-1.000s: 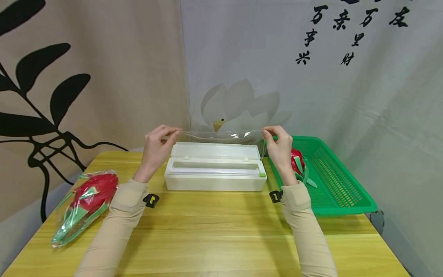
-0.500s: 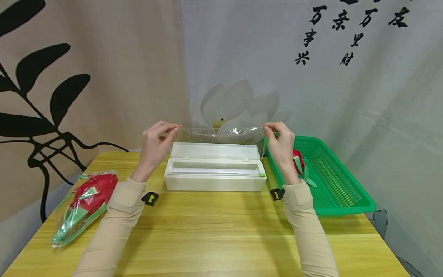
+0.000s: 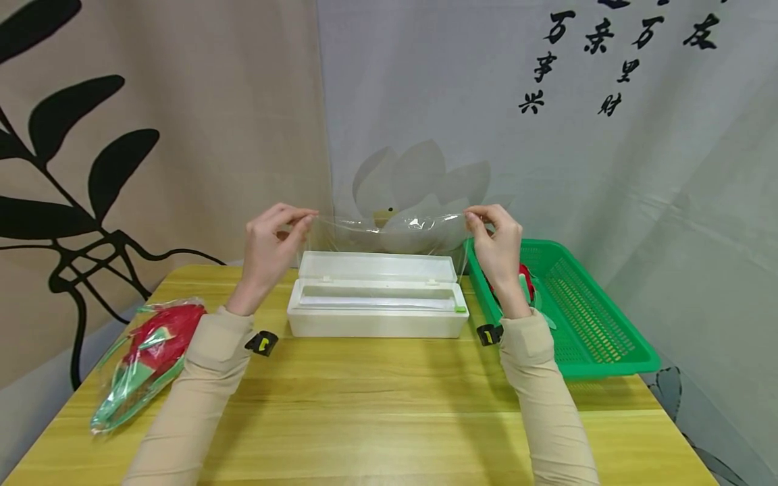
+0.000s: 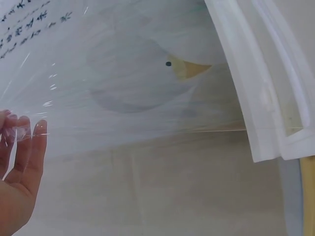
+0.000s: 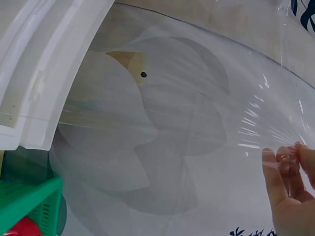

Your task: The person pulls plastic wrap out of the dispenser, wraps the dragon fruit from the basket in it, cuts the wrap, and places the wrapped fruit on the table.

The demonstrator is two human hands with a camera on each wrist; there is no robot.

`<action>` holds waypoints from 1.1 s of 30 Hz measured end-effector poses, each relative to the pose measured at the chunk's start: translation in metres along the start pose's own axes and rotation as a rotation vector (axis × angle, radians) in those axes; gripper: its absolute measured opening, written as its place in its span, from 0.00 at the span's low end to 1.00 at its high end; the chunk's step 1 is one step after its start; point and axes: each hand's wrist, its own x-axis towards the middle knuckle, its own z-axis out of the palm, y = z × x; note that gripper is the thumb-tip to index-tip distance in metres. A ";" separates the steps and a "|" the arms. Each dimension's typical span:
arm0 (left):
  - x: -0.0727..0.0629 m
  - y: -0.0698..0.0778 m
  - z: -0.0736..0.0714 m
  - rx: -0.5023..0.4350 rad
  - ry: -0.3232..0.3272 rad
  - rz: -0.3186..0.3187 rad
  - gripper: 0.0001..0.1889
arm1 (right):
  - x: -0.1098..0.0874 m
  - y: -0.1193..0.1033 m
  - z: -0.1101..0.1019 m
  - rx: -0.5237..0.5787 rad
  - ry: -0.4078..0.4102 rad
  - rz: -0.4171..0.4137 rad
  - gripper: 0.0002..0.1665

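Stretched between the two hands is a clear sheet of plastic wrap (image 3: 389, 229), rising behind the raised lid of a white wrap dispenser box (image 3: 378, 322). My left hand (image 3: 271, 250) pinches one upper corner of the sheet between thumb and fingers. The opposite corner is pinched by my right hand (image 3: 500, 253). In the left wrist view the film wrinkles at the fingertips (image 4: 39, 129); the right wrist view shows creases fanning out from the other grip. The dispenser's long opening faces me, with a green piece (image 3: 460, 309) at its right end.
At the left of the wooden table (image 3: 365, 412) lies a red and green dragon fruit-like item (image 3: 152, 358) in clear wrap. A green basket (image 3: 583, 337) stands at the right, with another red and green item (image 3: 527, 283) partly behind the right wrist. A printed curtain (image 3: 425, 101) hangs behind.
Both hands have risen and spread slightly apart, still pinching the plastic wrap. More of the film now shows above the dispenser's lid. The box has hardly moved.
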 end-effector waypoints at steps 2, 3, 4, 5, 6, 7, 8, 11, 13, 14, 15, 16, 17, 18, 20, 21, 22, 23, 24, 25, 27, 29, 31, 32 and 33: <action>0.002 0.002 0.000 0.004 0.003 0.001 0.07 | 0.002 -0.001 -0.001 -0.004 0.002 -0.011 0.10; 0.003 0.003 0.000 0.006 0.003 0.001 0.07 | 0.004 -0.001 -0.001 -0.004 0.003 -0.013 0.10; 0.004 0.003 -0.001 0.007 0.003 0.002 0.07 | 0.005 -0.002 -0.001 -0.006 0.005 -0.013 0.10; 0.005 0.004 -0.001 0.008 0.005 0.007 0.07 | 0.006 -0.002 -0.001 -0.007 0.007 -0.015 0.10; 0.006 0.004 -0.002 0.010 0.006 0.011 0.08 | 0.007 -0.003 -0.001 -0.008 0.009 -0.017 0.10; 0.007 0.004 -0.003 0.011 0.007 0.015 0.08 | 0.008 -0.004 -0.001 -0.008 0.009 -0.018 0.10; 0.008 0.005 -0.003 0.011 0.009 0.017 0.08 | 0.009 -0.004 -0.001 -0.007 0.010 -0.018 0.10; 0.011 0.006 -0.006 0.016 0.013 0.020 0.08 | 0.012 -0.007 -0.002 -0.006 0.015 -0.021 0.10; 0.012 0.006 -0.007 0.018 0.015 0.014 0.08 | 0.014 -0.008 -0.002 -0.006 0.016 -0.023 0.10; 0.013 0.007 -0.008 0.020 0.015 0.010 0.08 | 0.015 -0.009 -0.002 -0.009 0.016 -0.023 0.10; 0.014 0.007 -0.008 0.022 0.015 0.006 0.09 | 0.016 -0.010 -0.002 -0.011 0.017 -0.023 0.10; 0.015 0.008 -0.009 0.020 0.014 0.000 0.09 | 0.017 -0.010 -0.002 -0.015 0.018 -0.023 0.10; 0.016 0.008 -0.010 0.017 0.013 -0.005 0.09 | 0.018 -0.011 -0.002 -0.016 0.019 -0.022 0.10; 0.017 0.008 -0.010 0.016 0.013 -0.009 0.09 | 0.018 -0.012 -0.002 -0.019 0.020 -0.023 0.10; 0.021 0.007 -0.011 0.004 0.010 -0.013 0.09 | 0.021 -0.012 -0.001 -0.027 0.024 -0.020 0.10; 0.023 0.006 -0.011 -0.003 0.010 -0.016 0.09 | 0.022 -0.013 0.000 -0.027 0.026 -0.018 0.10; 0.025 0.005 -0.011 -0.007 0.010 -0.017 0.09 | 0.024 -0.014 0.000 -0.028 0.029 -0.016 0.10; 0.026 0.005 -0.011 -0.009 0.011 -0.016 0.09 | 0.025 -0.015 0.001 -0.027 0.032 -0.014 0.10; 0.029 0.004 -0.012 -0.011 0.012 -0.017 0.09 | 0.027 -0.015 0.002 -0.026 0.034 -0.011 0.10; 0.030 0.003 -0.012 -0.018 0.013 -0.019 0.09 | 0.028 -0.016 0.002 -0.025 0.036 -0.009 0.11; 0.034 0.002 -0.012 -0.024 0.016 -0.021 0.09 | 0.031 -0.018 0.003 -0.021 0.043 -0.004 0.11; 0.038 0.001 -0.013 -0.033 0.018 -0.021 0.08 | 0.033 -0.019 0.004 -0.018 0.048 -0.003 0.11; 0.041 0.000 -0.014 -0.042 0.018 -0.019 0.08 | 0.035 -0.021 0.005 -0.022 0.055 0.000 0.11; 0.042 -0.001 -0.014 -0.043 0.018 -0.016 0.08 | 0.036 -0.021 0.005 -0.021 0.057 0.001 0.11; 0.044 -0.002 -0.015 -0.043 0.017 -0.012 0.08 | 0.037 -0.022 0.006 -0.024 0.060 0.002 0.11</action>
